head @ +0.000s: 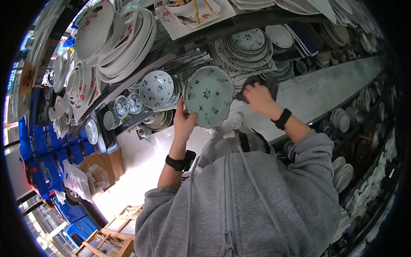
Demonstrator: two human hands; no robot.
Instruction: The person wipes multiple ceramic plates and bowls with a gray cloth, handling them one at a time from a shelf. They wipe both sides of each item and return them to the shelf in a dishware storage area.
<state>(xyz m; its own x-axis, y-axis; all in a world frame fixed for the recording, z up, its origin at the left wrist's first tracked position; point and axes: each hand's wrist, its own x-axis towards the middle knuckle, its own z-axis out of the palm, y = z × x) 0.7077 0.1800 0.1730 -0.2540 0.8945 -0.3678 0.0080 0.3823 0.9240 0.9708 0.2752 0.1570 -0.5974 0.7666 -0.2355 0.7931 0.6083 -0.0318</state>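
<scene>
My left hand (185, 123) grips the lower left edge of a pale green oval plate (209, 96) with a scalloped rim and a dark blue floral pattern, its face towards me. To the right of the plate, my right hand (258, 98) holds a dark grey cloth (269, 86), partly bunched under the fingers; a gap parts it from the plate's rim. Left of the plate, a white bowl with blue flowers (156, 89) leans with other dishes on the shelf. Behind it, stacked patterned plates (245, 56) carry a small floral dish (248, 39).
An upper shelf edge (224, 27) crosses above my hands, with large white platters (128, 54) at its left. More crockery lines a rack at the right, including a stack of white plates (343, 175). Cardboard boxes (110, 165) and a wooden crate (110, 241) stand at lower left.
</scene>
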